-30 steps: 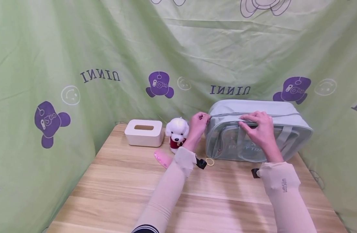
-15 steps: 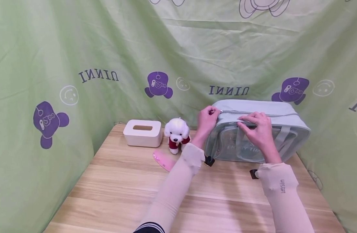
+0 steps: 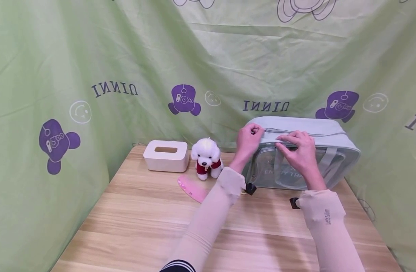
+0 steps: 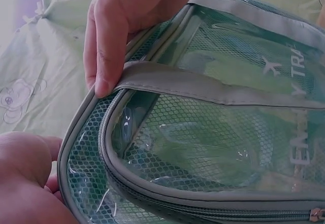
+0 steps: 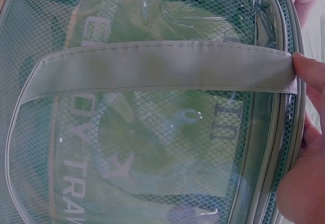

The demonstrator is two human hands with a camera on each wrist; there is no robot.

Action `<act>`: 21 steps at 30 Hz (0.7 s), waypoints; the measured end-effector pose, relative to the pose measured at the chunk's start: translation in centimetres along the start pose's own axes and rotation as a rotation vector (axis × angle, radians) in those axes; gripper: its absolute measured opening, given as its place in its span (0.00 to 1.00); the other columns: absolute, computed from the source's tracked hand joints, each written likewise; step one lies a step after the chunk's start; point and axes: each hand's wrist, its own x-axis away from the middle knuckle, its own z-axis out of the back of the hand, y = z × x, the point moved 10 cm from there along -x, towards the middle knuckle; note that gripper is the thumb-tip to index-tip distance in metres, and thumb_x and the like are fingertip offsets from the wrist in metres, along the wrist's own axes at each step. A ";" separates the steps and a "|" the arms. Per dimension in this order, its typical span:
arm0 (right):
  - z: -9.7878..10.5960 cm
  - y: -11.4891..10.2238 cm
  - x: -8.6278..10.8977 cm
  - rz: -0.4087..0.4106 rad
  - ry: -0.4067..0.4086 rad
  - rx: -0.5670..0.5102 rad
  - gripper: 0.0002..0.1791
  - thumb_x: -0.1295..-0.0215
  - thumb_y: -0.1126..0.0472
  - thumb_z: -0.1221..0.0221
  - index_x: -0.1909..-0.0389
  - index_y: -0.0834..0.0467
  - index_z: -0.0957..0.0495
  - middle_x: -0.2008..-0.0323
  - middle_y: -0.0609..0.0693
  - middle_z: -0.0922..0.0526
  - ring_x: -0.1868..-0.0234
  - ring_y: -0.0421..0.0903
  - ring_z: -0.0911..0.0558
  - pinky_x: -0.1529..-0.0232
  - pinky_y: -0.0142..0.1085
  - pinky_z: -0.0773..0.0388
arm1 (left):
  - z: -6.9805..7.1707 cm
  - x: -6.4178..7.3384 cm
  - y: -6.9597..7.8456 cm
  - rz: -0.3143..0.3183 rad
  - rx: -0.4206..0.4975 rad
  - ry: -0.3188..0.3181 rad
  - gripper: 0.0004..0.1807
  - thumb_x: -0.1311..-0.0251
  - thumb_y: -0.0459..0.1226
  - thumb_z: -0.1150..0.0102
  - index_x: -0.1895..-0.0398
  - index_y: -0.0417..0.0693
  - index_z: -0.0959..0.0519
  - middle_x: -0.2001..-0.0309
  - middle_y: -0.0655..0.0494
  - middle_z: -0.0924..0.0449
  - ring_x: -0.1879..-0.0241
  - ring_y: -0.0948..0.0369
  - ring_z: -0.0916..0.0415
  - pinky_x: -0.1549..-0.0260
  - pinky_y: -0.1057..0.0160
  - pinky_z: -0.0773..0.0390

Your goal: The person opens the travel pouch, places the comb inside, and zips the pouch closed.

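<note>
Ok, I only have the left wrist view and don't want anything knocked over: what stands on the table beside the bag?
Observer: A white toy dog, to the left of the bag.
Operator: And what's going on at the bag's top?
Observer: The left hand pinches at the top zipper, near its left end.
Operator: Anything beyond the dog?
Observer: Yes, farther left is a white box with a slot in its top.

White capitals on the clear plastic, pale-green-trimmed bag read "EN" and "OY TRA", a flat grey-green strap covering part, beside a white aeroplane sign. The light green fabric curtain repeated "INNIU" with backward Ns, plus white smiley outlines. The right beige sleeve bore "Lets Slim", sideways.
</note>
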 end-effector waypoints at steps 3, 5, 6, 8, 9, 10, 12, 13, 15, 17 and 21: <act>0.0 0.0 0.0 0.009 0.008 -0.002 0.12 0.44 0.66 0.26 0.59 0.63 0.11 0.65 0.62 0.19 0.59 0.57 0.29 0.51 0.51 0.41 | -0.1 0.0 0.4 -0.012 -0.047 -0.008 0.05 0.35 0.40 0.35 0.69 0.52 0.17 0.72 0.64 0.22 0.71 0.68 0.29 0.69 0.72 0.31; 0.0 0.0 0.0 0.013 0.013 -0.002 0.12 0.44 0.66 0.26 0.59 0.63 0.11 0.65 0.62 0.19 0.59 0.58 0.29 0.52 0.51 0.41 | -0.3 0.0 0.5 -0.014 -0.061 -0.016 0.05 0.35 0.41 0.35 0.68 0.53 0.16 0.71 0.64 0.22 0.70 0.68 0.28 0.69 0.72 0.31; 0.0 0.0 0.0 0.014 0.014 -0.002 0.12 0.44 0.66 0.26 0.59 0.63 0.11 0.65 0.62 0.19 0.59 0.58 0.28 0.52 0.51 0.41 | -0.3 0.0 0.5 -0.016 -0.069 -0.018 0.05 0.35 0.41 0.35 0.68 0.53 0.16 0.71 0.64 0.21 0.70 0.68 0.28 0.69 0.72 0.31; -0.1 0.0 0.0 0.015 0.014 -0.002 0.12 0.44 0.66 0.26 0.59 0.63 0.11 0.65 0.62 0.19 0.59 0.58 0.28 0.51 0.52 0.41 | -0.4 0.0 0.5 -0.017 -0.069 -0.024 0.05 0.35 0.42 0.35 0.67 0.53 0.16 0.70 0.64 0.21 0.70 0.68 0.28 0.68 0.73 0.31; -0.1 0.0 0.0 0.014 0.013 -0.001 0.12 0.44 0.65 0.27 0.59 0.64 0.11 0.65 0.62 0.19 0.59 0.59 0.28 0.51 0.52 0.41 | -0.4 0.0 0.5 -0.019 -0.066 -0.027 0.05 0.35 0.42 0.35 0.67 0.53 0.16 0.70 0.64 0.21 0.70 0.68 0.28 0.67 0.73 0.31; -0.1 0.0 0.0 0.012 0.012 0.001 0.12 0.44 0.65 0.27 0.59 0.64 0.11 0.65 0.62 0.19 0.58 0.59 0.28 0.51 0.52 0.41 | -0.4 -0.1 0.4 -0.022 -0.062 -0.028 0.05 0.35 0.42 0.35 0.67 0.53 0.16 0.70 0.65 0.21 0.69 0.69 0.28 0.67 0.73 0.31; -0.1 0.0 0.0 0.009 0.009 0.002 0.12 0.43 0.65 0.27 0.59 0.64 0.11 0.65 0.62 0.19 0.58 0.59 0.28 0.51 0.52 0.41 | -0.4 -0.1 0.3 -0.024 -0.048 -0.030 0.05 0.35 0.42 0.34 0.67 0.53 0.15 0.70 0.65 0.22 0.69 0.69 0.28 0.67 0.73 0.30; -0.1 0.0 0.0 0.008 0.008 0.002 0.12 0.43 0.65 0.27 0.59 0.64 0.12 0.65 0.62 0.19 0.58 0.59 0.29 0.50 0.52 0.41 | -0.4 -0.1 0.2 -0.025 -0.040 -0.031 0.05 0.35 0.42 0.34 0.67 0.53 0.15 0.70 0.65 0.22 0.69 0.69 0.28 0.66 0.73 0.30; -0.1 0.0 0.0 0.004 0.006 0.003 0.12 0.43 0.65 0.27 0.58 0.64 0.12 0.65 0.62 0.19 0.58 0.59 0.29 0.50 0.52 0.41 | -0.4 -0.1 0.0 -0.026 -0.032 -0.030 0.05 0.35 0.42 0.34 0.67 0.52 0.15 0.70 0.65 0.22 0.68 0.69 0.28 0.66 0.72 0.30; 0.0 0.0 0.0 0.002 0.004 0.004 0.12 0.43 0.65 0.27 0.58 0.64 0.12 0.65 0.62 0.19 0.58 0.59 0.29 0.49 0.52 0.41 | -0.3 -0.1 -0.2 -0.023 -0.032 -0.030 0.05 0.35 0.41 0.35 0.67 0.52 0.15 0.70 0.65 0.22 0.68 0.68 0.28 0.65 0.72 0.30; -0.2 0.1 0.0 -0.004 0.000 0.004 0.12 0.43 0.65 0.27 0.58 0.63 0.12 0.64 0.62 0.19 0.58 0.58 0.29 0.48 0.53 0.40 | -0.1 0.0 -0.3 -0.022 -0.033 -0.060 0.04 0.34 0.40 0.36 0.64 0.51 0.15 0.69 0.64 0.21 0.67 0.68 0.27 0.63 0.72 0.29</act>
